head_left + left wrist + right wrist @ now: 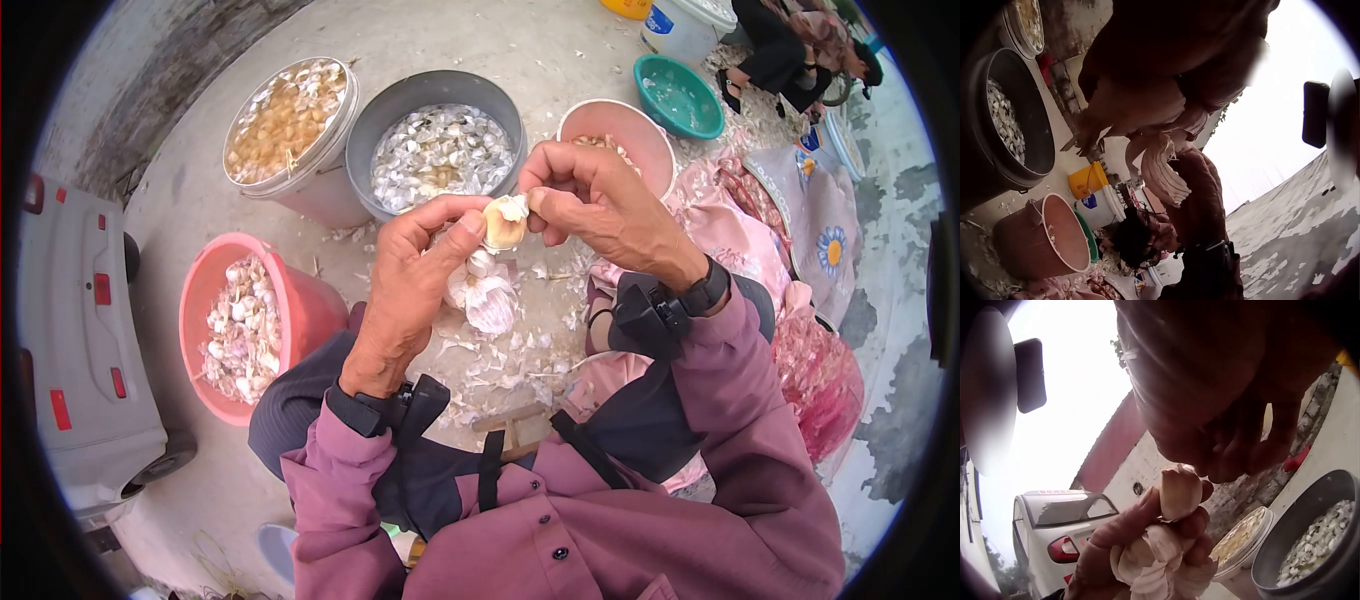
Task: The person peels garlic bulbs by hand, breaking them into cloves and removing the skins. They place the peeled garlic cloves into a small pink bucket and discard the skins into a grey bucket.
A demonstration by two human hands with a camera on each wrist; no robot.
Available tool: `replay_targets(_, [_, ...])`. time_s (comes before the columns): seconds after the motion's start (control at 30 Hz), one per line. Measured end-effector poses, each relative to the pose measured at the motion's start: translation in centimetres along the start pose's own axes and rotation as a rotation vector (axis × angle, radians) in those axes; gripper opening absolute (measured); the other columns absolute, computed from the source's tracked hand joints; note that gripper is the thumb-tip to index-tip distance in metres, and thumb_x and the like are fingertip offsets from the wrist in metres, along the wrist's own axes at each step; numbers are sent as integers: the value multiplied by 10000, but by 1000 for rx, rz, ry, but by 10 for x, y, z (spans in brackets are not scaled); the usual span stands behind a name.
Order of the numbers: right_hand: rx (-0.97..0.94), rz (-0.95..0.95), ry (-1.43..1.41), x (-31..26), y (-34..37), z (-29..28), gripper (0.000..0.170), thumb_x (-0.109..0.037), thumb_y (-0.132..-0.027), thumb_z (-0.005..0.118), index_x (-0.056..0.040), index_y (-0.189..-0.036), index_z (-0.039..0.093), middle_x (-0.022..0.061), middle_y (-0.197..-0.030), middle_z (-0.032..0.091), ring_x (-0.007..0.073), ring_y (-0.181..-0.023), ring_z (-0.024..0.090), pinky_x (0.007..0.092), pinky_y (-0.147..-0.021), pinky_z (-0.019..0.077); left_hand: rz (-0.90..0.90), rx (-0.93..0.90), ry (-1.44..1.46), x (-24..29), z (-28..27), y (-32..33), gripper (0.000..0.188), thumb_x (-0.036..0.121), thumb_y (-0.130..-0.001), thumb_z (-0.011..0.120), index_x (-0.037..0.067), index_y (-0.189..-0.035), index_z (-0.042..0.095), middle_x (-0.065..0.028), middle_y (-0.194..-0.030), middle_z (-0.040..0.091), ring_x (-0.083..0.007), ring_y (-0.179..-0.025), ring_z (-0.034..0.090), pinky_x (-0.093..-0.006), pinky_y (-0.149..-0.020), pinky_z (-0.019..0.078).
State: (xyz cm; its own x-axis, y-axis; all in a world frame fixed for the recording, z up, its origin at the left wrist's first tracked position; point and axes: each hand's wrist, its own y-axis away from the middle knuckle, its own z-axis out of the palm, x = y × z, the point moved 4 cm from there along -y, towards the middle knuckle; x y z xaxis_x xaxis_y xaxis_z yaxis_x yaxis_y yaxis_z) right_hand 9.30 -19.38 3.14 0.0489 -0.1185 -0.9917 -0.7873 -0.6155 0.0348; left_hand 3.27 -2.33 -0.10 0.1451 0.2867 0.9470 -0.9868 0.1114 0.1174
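Observation:
My left hand (405,275) holds a garlic clove (504,230) up between thumb and index finger, in the middle of the head view. Lower in the same hand sits a garlic bulb (487,295) with loose papery skin, its cloves partly spread in the right wrist view. At the top of the clove, the thumb and curled index finger of my right hand (605,205) pinch its whitish skin. The left wrist view shows strips of dry peel (1163,172) hanging between the hands. Both hands are above the littered floor, close before the grey tub (362,155).
The grey tub holds pale cloves in water. Left of it stands a white bucket (318,195) of soaking garlic. A pink bucket (290,300) holds bulbs; another pink bucket (655,150) stands right. Beyond are a teal basin (690,100) and a seated person (790,50). A white vehicle (90,340) is left.

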Motion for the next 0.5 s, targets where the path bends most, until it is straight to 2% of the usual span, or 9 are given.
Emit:
replay_targets(0.03, [9, -2, 0, -1, 1, -1, 138, -129, -903, 583, 3, -942, 600, 29, -748, 630, 87, -669, 607, 244, -623, 499, 0, -9, -3, -1, -1, -2, 318, 237, -933, 682, 37, -1180, 669, -25, -862, 684, -57, -782, 592, -225, -688, 459])
replay_targets(0.1, [93, 49, 8, -1, 1, -6, 147, -138, -909, 575, 2, -944, 604, 32, -766, 640, 78, -659, 597, 227, -629, 498, 116, 64, -255, 3, -7, -2, 380, 272, -952, 656, 56, -1262, 619, -28, -855, 681, -59, -794, 598, -222, -692, 458])
replay_targets(0.13, [134, 72, 9, -1, 0, -8, 152, -143, -912, 571, 2, -946, 606, 34, -775, 645, 74, -654, 591, 218, -631, 498, 125, 101, -242, 5, -5, 0, 445, 219, -912, 706, 72, -1313, 581, -32, -855, 675, -68, -781, 594, -226, -685, 459])
replay_targets(0.17, [141, 72, 3, 0, 1, -8, 152, -143, -912, 571, 2, -946, 606, 34, -775, 645, 74, -654, 591, 218, -631, 498, 121, 94, -247, 6, -2, 1, 445, 219, -912, 706, 72, -1313, 581, -32, -855, 675, -68, -781, 594, -226, -685, 459])
replay_targets(0.23, [153, 50, 68, 2, 2, -6, 158, -149, -906, 574, 2, -936, 610, 27, -763, 641, 77, -667, 601, 221, -627, 493, 256, 156, -450, 12, 3, 3, 474, 143, -842, 765, 82, -1284, 606, -36, -860, 673, -82, -774, 599, -238, -687, 471])
replay_targets(0.33, [139, 67, -18, 3, 3, 3, 154, -148, -893, 584, 2, -913, 610, 13, -735, 624, 75, -650, 582, 232, -604, 471, 254, 217, -573, 3, 12, 6, 488, 83, -782, 798, 76, -1241, 631, -39, -860, 667, -94, -776, 607, -251, -698, 485])
replay_targets(0.43, [44, -3, 150, 7, 3, 7, 130, -129, -951, 559, -7, -969, 599, -10, -804, 601, 35, -698, 553, 192, -635, 461, 350, 243, -568, 0, 11, 3, 439, 98, -787, 794, 71, -1201, 652, -39, -857, 655, -102, -781, 614, -254, -701, 492])
replay_targets(0.47, [52, -2, 153, 11, 2, 8, 108, -111, -942, 572, -6, -959, 591, -32, -787, 561, 23, -696, 504, 193, -609, 418, 350, 245, -566, 0, 10, 2, 439, 98, -787, 794, 71, -1201, 652, -39, -857, 655, -102, -781, 614, -254, -701, 492])
replay_targets(0.5, [49, 0, 152, 10, 2, 8, 108, -111, -942, 572, -6, -959, 591, -32, -787, 561, 23, -696, 504, 193, -609, 418, 347, 238, -564, 0, 10, 2, 427, 103, -793, 793, 66, -1195, 654, -30, -860, 651, -99, -779, 607, -250, -708, 489])
